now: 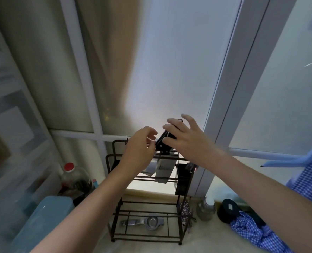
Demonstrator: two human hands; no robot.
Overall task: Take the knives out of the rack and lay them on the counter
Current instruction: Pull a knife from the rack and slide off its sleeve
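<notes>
At the far left a pale blue container sits on the table, with a red-capped bottle behind it. My left hand is raised at the top of the black wire rack, fingers curled loosely, the tips just beside the black handle of the cleaver; I cannot tell whether that grip truly touches it. The cleaver stands blade-down in the rack's upper rails, its broad pale blade hanging between the bars and its handle tilted up toward the window. My right hand lies over the handle from the right, fingers spread and draped across it, a half-open grip resting on it rather than clamped around it. A black holder hangs on the rack's right side. On the rack's bottom shelf lies a metal squeezer, blurred. To the right on the table stand a small jar, a dark round object, and blue checked cloth.
</notes>
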